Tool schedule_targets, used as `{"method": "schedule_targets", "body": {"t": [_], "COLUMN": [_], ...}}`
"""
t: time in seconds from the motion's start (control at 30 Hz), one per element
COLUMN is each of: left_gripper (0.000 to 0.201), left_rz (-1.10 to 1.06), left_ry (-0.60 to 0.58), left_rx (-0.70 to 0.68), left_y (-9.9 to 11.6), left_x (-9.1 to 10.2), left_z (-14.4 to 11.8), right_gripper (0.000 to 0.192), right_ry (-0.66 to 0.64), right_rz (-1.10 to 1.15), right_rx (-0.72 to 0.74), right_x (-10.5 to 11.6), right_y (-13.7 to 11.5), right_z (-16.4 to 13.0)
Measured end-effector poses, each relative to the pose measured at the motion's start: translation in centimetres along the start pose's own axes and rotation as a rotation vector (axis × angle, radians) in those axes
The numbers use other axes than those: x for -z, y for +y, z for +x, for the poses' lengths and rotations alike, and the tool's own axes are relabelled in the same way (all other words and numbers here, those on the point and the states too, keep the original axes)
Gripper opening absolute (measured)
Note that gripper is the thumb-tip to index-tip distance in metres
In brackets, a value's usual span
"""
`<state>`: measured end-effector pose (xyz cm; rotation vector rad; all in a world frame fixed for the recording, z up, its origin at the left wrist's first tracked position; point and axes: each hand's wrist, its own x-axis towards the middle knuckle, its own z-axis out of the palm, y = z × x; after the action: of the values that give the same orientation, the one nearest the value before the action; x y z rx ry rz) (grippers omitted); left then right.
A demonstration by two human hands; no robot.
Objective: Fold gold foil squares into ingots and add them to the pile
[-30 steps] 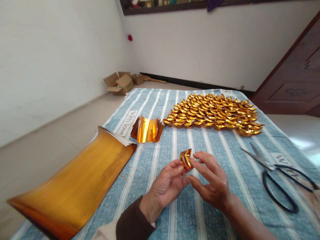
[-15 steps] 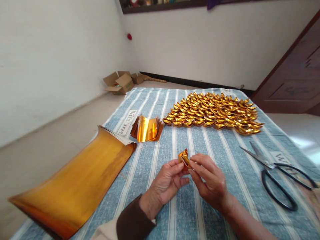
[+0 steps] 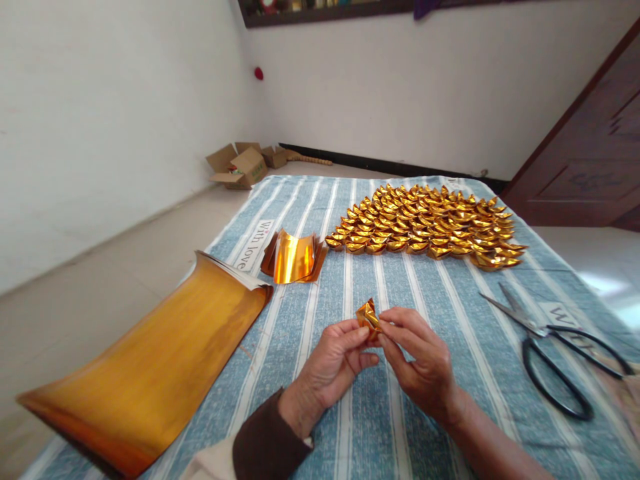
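Observation:
A small folded gold foil paper ingot (image 3: 369, 316) is held up between both hands above the striped cloth. My left hand (image 3: 334, 365) pinches its lower left side between thumb and fingers. From the right, my right hand (image 3: 419, 357) grips its other end with the fingertips, which hide part of it. Beyond the hands, many finished-looking gold paper ingots (image 3: 425, 223) lie in close rows. Small cut gold foil sheets (image 3: 295, 259) sit in a curled stack to the left of them.
A large curled stack of gold paper (image 3: 150, 360) covers the table's left side. Black-handled scissors (image 3: 537, 331) lie partly open at the right. Under everything is a blue-and-white striped tablecloth (image 3: 295, 200). An open cardboard box (image 3: 245, 168) stands on the floor beyond, near the wall.
The foil ingot has turned slightly in my fingers, and its folded face shows a little differently. Both hands stay almost in the same place.

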<state>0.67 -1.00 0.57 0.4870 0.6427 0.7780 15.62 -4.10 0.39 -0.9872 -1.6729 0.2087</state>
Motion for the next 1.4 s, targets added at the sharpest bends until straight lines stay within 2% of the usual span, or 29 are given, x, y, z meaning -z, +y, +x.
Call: {"method": "schedule_targets", "body": {"t": [0.37, 0.77, 1.4], "left_gripper": [0.025, 0.019, 0.019], "left_rz": [0.000, -0.056, -0.067], "left_ry": [0.041, 0.021, 0.040], "left_rx": [0.002, 0.016, 0.010], "left_y": [-0.09, -0.26, -0.45], "left_x": [0.07, 0.21, 0.20], "left_z": [0.11, 0.24, 0.40], "right_gripper": [0.027, 0.032, 0.021], "right_ry": [-0.008, -0.028, -0.032], "right_rz": [0.004, -0.095, -0.060], "right_rx": [0.010, 0.145, 0.057], "right_x": [-0.18, 0.07, 0.00], "right_y": [-0.04, -0.09, -0.32], "right_z": [0.03, 0.13, 0.20]}}
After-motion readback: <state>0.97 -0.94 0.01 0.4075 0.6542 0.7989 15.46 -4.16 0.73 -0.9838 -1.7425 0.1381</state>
